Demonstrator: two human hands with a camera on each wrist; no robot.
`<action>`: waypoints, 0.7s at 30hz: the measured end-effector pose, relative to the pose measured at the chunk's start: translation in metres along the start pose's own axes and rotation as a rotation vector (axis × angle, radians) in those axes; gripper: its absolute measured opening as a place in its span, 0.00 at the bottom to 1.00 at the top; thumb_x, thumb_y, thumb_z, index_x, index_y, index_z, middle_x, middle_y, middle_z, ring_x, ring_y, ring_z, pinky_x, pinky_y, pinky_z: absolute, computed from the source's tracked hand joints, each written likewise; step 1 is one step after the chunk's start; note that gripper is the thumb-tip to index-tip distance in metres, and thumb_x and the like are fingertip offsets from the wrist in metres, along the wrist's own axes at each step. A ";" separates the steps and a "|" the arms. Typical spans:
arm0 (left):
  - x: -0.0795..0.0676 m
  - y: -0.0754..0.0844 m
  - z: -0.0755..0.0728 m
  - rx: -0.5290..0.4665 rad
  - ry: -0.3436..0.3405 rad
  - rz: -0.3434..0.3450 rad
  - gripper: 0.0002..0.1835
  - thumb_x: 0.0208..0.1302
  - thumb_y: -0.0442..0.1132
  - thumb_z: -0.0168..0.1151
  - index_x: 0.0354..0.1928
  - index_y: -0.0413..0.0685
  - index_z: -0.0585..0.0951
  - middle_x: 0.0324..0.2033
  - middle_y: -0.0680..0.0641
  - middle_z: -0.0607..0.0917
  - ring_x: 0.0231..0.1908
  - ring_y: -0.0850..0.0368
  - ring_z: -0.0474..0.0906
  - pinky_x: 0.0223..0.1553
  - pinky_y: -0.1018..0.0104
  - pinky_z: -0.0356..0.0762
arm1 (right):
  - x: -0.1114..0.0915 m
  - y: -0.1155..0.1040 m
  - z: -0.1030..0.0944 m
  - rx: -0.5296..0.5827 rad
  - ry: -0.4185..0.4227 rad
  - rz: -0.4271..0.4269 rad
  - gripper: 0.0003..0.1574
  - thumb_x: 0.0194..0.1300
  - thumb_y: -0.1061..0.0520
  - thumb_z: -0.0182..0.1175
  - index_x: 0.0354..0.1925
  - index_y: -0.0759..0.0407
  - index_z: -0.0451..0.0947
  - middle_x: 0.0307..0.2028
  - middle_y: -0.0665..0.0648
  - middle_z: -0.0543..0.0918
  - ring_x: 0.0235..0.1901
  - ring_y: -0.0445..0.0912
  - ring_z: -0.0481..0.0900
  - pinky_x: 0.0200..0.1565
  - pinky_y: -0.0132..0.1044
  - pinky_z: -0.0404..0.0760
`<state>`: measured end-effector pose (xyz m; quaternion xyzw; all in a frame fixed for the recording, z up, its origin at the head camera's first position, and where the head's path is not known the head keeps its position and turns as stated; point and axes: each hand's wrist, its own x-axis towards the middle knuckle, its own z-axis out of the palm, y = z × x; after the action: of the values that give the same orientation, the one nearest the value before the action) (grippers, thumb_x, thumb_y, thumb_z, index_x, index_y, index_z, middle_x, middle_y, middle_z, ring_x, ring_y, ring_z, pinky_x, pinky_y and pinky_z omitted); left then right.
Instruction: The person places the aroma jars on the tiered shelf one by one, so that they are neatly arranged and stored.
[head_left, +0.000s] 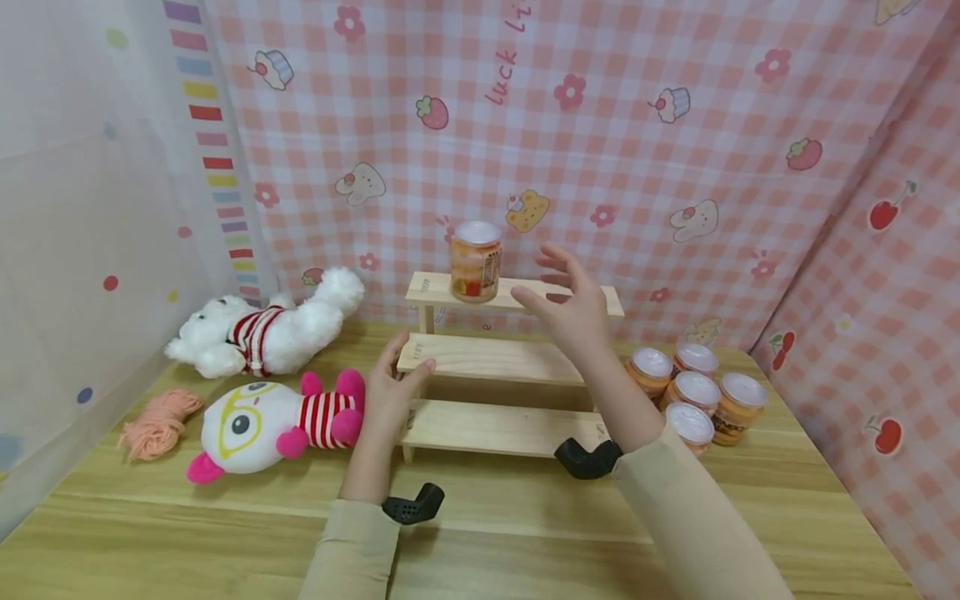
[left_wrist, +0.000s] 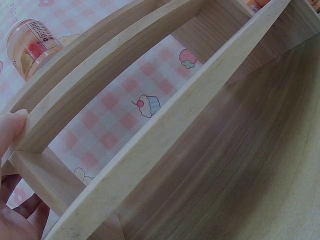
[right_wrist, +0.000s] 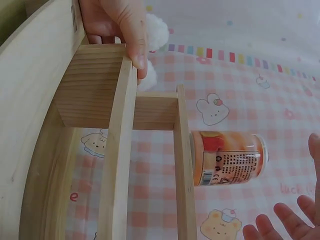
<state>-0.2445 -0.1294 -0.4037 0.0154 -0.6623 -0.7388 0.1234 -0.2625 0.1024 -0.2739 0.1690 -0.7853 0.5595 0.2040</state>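
Observation:
A three-tier wooden display stand (head_left: 495,358) stands on the table. My left hand (head_left: 390,385) grips the left end of its middle tier, the thumb (left_wrist: 14,125) over the front edge and the fingers around the side. On the top tier, left of its middle, a clear jar of orange fruit (head_left: 476,265) with a pale lid stands upright. My right hand (head_left: 572,308) is to the right of that jar and apart from it, fingers spread and empty. In the right wrist view, its fingertips (right_wrist: 285,217) show at the lower right, beyond the jar (right_wrist: 227,157).
Several similar lidded jars (head_left: 693,392) cluster right of the stand, close to my right forearm. On the left lie a white plush toy (head_left: 300,333), a pink-and-white plush doll (head_left: 262,425) and a peach yarn skein (head_left: 161,423). A checked curtain (head_left: 600,150) hangs behind.

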 end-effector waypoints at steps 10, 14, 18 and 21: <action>0.000 0.000 0.000 0.003 -0.005 -0.001 0.36 0.61 0.36 0.67 0.71 0.50 0.64 0.69 0.48 0.62 0.63 0.56 0.63 0.58 0.65 0.69 | -0.031 0.001 -0.025 0.028 0.007 -0.035 0.38 0.57 0.59 0.70 0.64 0.59 0.69 0.56 0.60 0.76 0.55 0.58 0.73 0.56 0.48 0.73; 0.000 0.001 0.000 0.030 0.006 0.005 0.36 0.61 0.38 0.67 0.70 0.50 0.65 0.71 0.47 0.58 0.68 0.55 0.54 0.62 0.63 0.64 | -0.045 0.003 -0.035 0.000 0.007 -0.020 0.37 0.57 0.59 0.70 0.63 0.59 0.69 0.56 0.60 0.76 0.55 0.55 0.73 0.56 0.48 0.73; 0.000 0.003 0.000 0.038 0.011 -0.002 0.36 0.61 0.38 0.67 0.70 0.50 0.65 0.71 0.48 0.58 0.69 0.57 0.52 0.62 0.65 0.64 | -0.058 0.014 -0.045 -0.047 0.019 -0.017 0.37 0.56 0.57 0.71 0.63 0.56 0.70 0.56 0.58 0.77 0.54 0.50 0.73 0.56 0.43 0.73; 0.000 0.003 0.000 0.033 0.007 -0.003 0.36 0.61 0.38 0.67 0.70 0.50 0.65 0.71 0.48 0.58 0.68 0.58 0.54 0.61 0.65 0.65 | -0.068 0.020 -0.053 -0.078 0.027 -0.017 0.38 0.56 0.56 0.71 0.64 0.56 0.70 0.55 0.56 0.77 0.54 0.49 0.73 0.56 0.43 0.73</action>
<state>-0.2439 -0.1297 -0.4012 0.0213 -0.6741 -0.7278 0.1243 -0.2067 0.1617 -0.3099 0.1599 -0.8024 0.5289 0.2256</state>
